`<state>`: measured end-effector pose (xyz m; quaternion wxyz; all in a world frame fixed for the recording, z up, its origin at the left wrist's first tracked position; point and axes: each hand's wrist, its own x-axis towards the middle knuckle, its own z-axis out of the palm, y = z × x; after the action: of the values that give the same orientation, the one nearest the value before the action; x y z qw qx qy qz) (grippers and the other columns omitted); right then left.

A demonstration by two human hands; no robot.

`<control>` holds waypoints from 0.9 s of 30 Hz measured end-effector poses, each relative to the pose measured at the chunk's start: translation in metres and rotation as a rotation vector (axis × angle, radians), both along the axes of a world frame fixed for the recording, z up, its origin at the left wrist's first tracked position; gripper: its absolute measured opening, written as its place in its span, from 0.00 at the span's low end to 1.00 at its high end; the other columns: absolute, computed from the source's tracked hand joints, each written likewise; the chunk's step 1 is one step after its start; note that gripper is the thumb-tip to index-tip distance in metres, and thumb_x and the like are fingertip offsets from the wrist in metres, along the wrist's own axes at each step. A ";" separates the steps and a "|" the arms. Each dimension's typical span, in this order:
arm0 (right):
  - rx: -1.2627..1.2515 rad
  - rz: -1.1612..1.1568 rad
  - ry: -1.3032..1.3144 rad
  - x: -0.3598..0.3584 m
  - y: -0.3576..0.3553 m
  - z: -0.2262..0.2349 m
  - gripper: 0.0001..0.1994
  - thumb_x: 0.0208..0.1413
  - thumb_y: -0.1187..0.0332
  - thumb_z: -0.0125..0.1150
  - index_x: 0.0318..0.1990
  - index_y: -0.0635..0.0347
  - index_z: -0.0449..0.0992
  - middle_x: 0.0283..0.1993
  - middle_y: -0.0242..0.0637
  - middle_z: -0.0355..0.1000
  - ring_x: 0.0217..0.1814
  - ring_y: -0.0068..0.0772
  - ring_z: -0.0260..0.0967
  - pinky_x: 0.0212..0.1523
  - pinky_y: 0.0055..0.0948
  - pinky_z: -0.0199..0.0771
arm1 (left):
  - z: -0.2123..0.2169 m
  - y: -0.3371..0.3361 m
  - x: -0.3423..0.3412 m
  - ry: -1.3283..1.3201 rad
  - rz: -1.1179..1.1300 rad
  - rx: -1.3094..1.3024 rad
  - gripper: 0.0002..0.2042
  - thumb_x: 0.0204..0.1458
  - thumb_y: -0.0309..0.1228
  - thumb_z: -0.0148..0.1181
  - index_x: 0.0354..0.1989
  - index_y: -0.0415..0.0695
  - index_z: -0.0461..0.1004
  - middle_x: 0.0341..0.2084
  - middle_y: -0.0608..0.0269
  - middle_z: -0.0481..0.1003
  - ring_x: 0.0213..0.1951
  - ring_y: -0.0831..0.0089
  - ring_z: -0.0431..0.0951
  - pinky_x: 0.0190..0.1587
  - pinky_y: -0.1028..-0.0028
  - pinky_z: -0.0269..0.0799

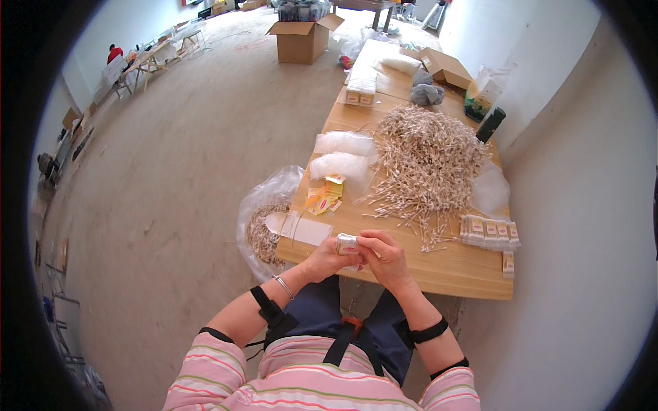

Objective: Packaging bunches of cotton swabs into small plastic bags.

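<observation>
Both forearms enter from the lower edge and converge at centre, elbows bent and held out from the trunk. Left hand (327, 259) is curled, fingers closed in a grip. Right hand (385, 257) meets it, fingers bent, fingertips touching the left hand's. Each forearm carries a dark strap; left wrist bears a thin bangle.

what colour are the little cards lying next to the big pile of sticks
Mostly yellow, with red marks; the little cards show best in the head view.

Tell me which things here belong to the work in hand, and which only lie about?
In use: small packet held by left hand and right hand; cotton swab pile; filled packets; yellow labels.

Lying about: cardboard box; dark bottle; grey cloth.
</observation>
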<state>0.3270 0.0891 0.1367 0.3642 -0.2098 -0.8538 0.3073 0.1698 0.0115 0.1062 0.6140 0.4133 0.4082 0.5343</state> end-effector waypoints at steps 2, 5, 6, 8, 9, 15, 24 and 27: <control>0.051 -0.018 0.005 -0.001 0.001 -0.002 0.08 0.47 0.75 0.62 0.37 0.58 0.77 0.40 0.38 0.73 0.42 0.41 0.71 0.41 0.34 0.73 | -0.002 0.000 0.000 0.021 0.004 0.025 0.05 0.53 0.24 0.58 0.37 0.40 0.75 0.31 0.65 0.76 0.36 0.77 0.76 0.41 0.75 0.72; 0.172 -0.027 0.007 -0.002 0.000 -0.003 0.05 0.46 0.75 0.62 0.32 0.57 0.76 0.38 0.36 0.73 0.41 0.39 0.70 0.40 0.35 0.72 | -0.005 0.000 -0.001 0.070 0.020 0.051 0.04 0.53 0.25 0.59 0.36 0.40 0.76 0.31 0.67 0.76 0.35 0.79 0.75 0.40 0.76 0.72; 0.187 -0.020 0.007 -0.002 -0.001 -0.002 0.04 0.46 0.75 0.62 0.32 0.57 0.76 0.38 0.36 0.72 0.41 0.39 0.70 0.40 0.35 0.72 | -0.005 -0.001 -0.002 0.096 0.030 0.051 0.04 0.53 0.26 0.59 0.36 0.40 0.76 0.31 0.68 0.76 0.35 0.79 0.75 0.40 0.76 0.72; 0.201 -0.011 0.007 -0.003 -0.001 0.000 0.04 0.46 0.75 0.62 0.31 0.57 0.75 0.37 0.35 0.72 0.41 0.39 0.70 0.40 0.35 0.71 | -0.004 -0.001 -0.004 0.227 0.051 0.093 0.05 0.52 0.27 0.60 0.37 0.41 0.76 0.30 0.67 0.77 0.35 0.80 0.75 0.39 0.76 0.72; 0.167 0.004 0.007 -0.003 -0.002 0.002 0.04 0.46 0.75 0.61 0.31 0.58 0.74 0.38 0.36 0.71 0.42 0.40 0.69 0.41 0.35 0.71 | -0.003 -0.002 -0.005 0.359 0.068 0.135 0.07 0.52 0.28 0.61 0.37 0.41 0.76 0.30 0.67 0.77 0.35 0.81 0.75 0.39 0.76 0.72; 0.104 0.065 -0.037 0.005 0.002 0.010 0.06 0.47 0.76 0.60 0.32 0.60 0.70 0.41 0.39 0.69 0.46 0.44 0.67 0.45 0.35 0.69 | -0.009 -0.004 -0.005 0.637 0.138 0.206 0.10 0.51 0.30 0.63 0.40 0.41 0.75 0.29 0.61 0.77 0.31 0.78 0.75 0.36 0.74 0.71; -0.414 0.045 -0.019 0.018 0.015 -0.005 0.14 0.49 0.74 0.63 0.44 0.63 0.74 0.46 0.38 0.72 0.47 0.33 0.69 0.46 0.30 0.70 | -0.028 0.005 0.004 0.539 0.050 0.148 0.11 0.50 0.30 0.63 0.41 0.41 0.75 0.30 0.63 0.77 0.33 0.79 0.74 0.38 0.75 0.71; -0.554 0.155 -0.002 0.019 0.021 -0.020 0.13 0.49 0.75 0.64 0.44 0.63 0.75 0.43 0.38 0.74 0.43 0.28 0.71 0.44 0.26 0.72 | -0.029 0.007 0.011 0.458 0.089 0.173 0.10 0.50 0.28 0.63 0.41 0.41 0.75 0.29 0.65 0.77 0.33 0.80 0.73 0.38 0.76 0.70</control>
<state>0.3461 0.1103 0.1165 0.2676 -0.2357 -0.7510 0.5557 0.1806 0.0184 0.0777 0.4435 0.5563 0.5073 0.4862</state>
